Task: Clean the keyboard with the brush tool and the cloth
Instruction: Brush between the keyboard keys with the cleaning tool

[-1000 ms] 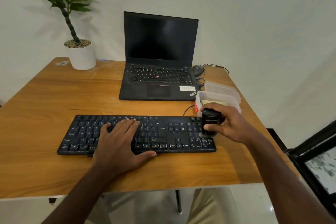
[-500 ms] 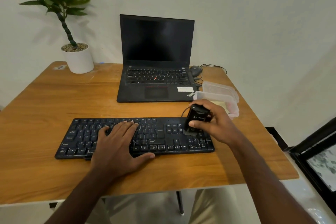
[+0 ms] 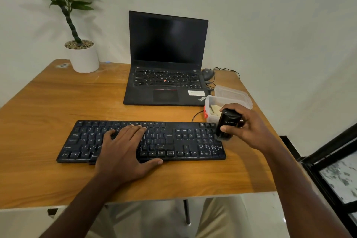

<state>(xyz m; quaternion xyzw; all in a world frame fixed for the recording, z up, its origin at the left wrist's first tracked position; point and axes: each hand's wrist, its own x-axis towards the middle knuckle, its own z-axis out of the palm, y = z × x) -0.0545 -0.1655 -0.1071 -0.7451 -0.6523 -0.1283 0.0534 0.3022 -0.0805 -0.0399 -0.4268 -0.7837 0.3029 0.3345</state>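
Left hand flat on keyboard, fingers straight. Right hand grip clamped on black brush tool, its lower end at keyboard's right keys. Keyboard on counter.

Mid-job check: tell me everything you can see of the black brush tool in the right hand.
The small black boxy plastic brush tool has a rounded top and a faint grey logo on its side. It stands nearly upright, leaning slightly, with its lower end on the number-pad keys at the right end of the flat black keyboard. The right hand grips it, thumb on the near face and fingers curled over the top and far side. Its bristles are too dark and blurred to make out.
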